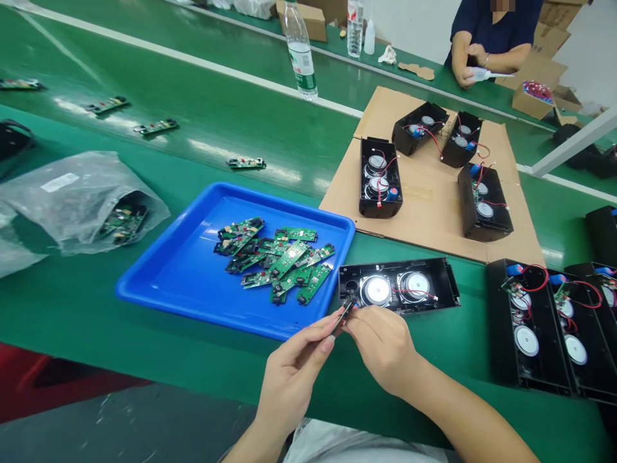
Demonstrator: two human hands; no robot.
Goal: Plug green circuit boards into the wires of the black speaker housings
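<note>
Between thumb and fingers, my left hand (301, 360) grips a small circuit board (342, 317), held edge-on and tilted. My right hand (383, 344) is closed at the board's far end, its fingertips pinched on something too small or hidden to make out. Just beyond both hands lies an open black speaker housing (450, 283) with two round silver-backed speakers and a red wire. To the left, a blue tray (166, 292) carries a heap of green circuit boards (289, 260).
Several black speaker housings (380, 177) rest on a cardboard sheet (424, 218); more (525, 321) stand at right. A plastic bag of boards (91, 199) lies left. Single boards (245, 163) and a water bottle (301, 58) are farther back. Across, a person (496, 38) holds a white bottle.
</note>
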